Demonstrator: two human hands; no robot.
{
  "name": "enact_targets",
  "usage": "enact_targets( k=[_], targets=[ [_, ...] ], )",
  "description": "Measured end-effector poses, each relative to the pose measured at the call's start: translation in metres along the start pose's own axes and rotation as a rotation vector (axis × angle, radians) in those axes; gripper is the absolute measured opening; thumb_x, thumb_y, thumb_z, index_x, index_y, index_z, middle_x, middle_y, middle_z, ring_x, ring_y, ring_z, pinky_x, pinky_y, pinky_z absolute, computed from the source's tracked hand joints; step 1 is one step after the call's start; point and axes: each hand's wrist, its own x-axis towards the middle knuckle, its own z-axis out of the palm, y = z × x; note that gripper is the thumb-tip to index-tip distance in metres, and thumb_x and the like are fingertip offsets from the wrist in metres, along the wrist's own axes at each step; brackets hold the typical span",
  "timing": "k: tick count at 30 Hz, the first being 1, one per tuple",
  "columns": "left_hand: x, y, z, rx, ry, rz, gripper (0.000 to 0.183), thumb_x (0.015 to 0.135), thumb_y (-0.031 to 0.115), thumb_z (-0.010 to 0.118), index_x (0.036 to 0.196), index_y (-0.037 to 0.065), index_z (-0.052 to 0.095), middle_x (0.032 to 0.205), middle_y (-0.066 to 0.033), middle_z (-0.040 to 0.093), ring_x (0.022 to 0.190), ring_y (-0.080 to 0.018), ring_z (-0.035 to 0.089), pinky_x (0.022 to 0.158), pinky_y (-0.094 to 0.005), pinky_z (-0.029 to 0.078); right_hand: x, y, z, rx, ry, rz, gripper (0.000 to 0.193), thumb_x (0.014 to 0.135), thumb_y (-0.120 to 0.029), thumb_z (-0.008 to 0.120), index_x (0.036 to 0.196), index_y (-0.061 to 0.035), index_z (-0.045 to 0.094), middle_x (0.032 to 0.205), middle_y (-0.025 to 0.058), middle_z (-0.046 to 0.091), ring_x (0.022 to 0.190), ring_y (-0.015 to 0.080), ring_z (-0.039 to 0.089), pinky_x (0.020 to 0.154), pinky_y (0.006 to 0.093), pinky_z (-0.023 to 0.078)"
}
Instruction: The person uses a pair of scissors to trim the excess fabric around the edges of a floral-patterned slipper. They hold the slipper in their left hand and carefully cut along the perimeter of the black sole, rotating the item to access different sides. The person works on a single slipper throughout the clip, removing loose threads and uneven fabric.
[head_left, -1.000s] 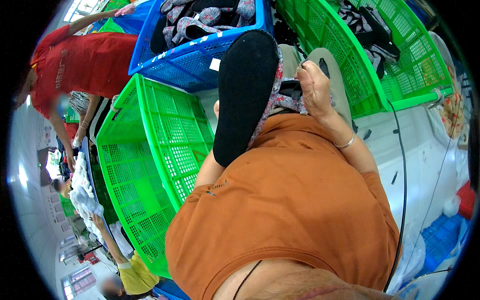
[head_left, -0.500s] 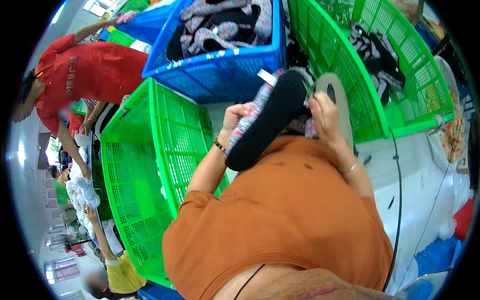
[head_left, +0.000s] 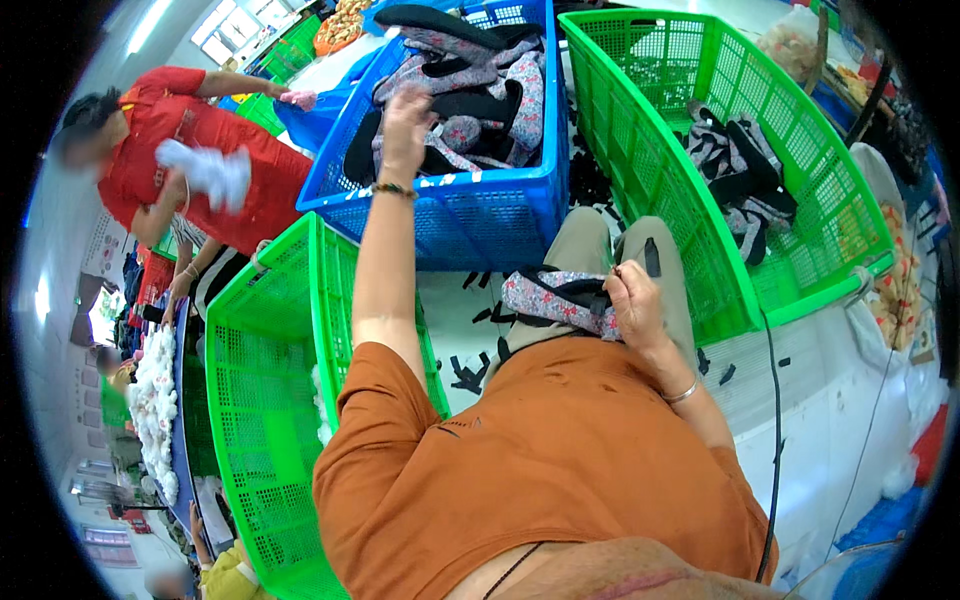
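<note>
My left hand (head_left: 405,125) is stretched out over the blue crate (head_left: 450,210), fingers extended and slightly blurred, with nothing seen in them. Below and around it lie several curved floral fabric pieces (head_left: 460,132) with black sides. A long piece with a black face (head_left: 440,22) rests at the far edge of this pile. Across my lap is another floral-and-black fabric piece (head_left: 540,293). My right hand (head_left: 637,300) is closed at its right end, pinching it; whether the fingers also hold something small is hidden.
A green crate (head_left: 330,400) stands at my left. Another green crate (head_left: 690,230) at the right holds more floral-and-black pieces (head_left: 740,180). Black scraps (head_left: 468,375) litter the floor. A black cable (head_left: 776,430) hangs at right. A person in red (head_left: 210,170) works beyond, near white stuffing (head_left: 155,400).
My left hand has moved from my lap up and forward over the blue crate, no longer holding the black-faced piece. A floral piece now shows on my lap, at my right hand.
</note>
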Motion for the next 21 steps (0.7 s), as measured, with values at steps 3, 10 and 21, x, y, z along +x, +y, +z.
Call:
enact_targets(
  k=[3,10,21],
  targets=[
    [-0.068,-0.056,0.015,0.251,-0.277,-0.160,0.029,0.080,0.007,0.059,0.109,0.002,0.060,0.102,-0.0098,0.063,0.091,-0.0172,0.060,0.076,-0.0291,0.049,-0.003,0.011,0.003,0.001,-0.002,0.021,0.024,0.092,-0.021,0.051,0.082,0.0008,0.051,0.074,0.0178,0.048,0.068,0.0367,0.051,0.058,0.0385,0.041],
    [-0.231,-0.079,0.095,0.820,-0.688,-0.169,0.023,0.081,0.011,0.060,0.101,0.000,0.062,0.098,-0.0113,0.063,0.089,-0.0225,0.060,0.077,-0.0329,0.049,-0.002,0.058,-0.005,-0.069,0.071,0.097,0.029,0.094,-0.020,0.042,0.083,0.0017,0.059,0.079,0.0184,0.060,0.074,0.0341,0.057,0.068,0.0406,0.045],
    [-0.268,-0.108,0.143,1.044,-0.966,0.121,0.030,0.072,0.017,0.068,0.095,0.004,0.055,0.084,-0.0176,0.062,0.083,-0.0357,0.059,0.069,-0.0439,0.047,-0.003,0.101,-0.029,-0.216,0.142,0.323,0.051,0.094,-0.043,0.043,0.079,0.0002,0.064,0.079,0.0196,0.062,0.076,0.0360,0.059,0.067,0.0391,0.046]
  ],
)
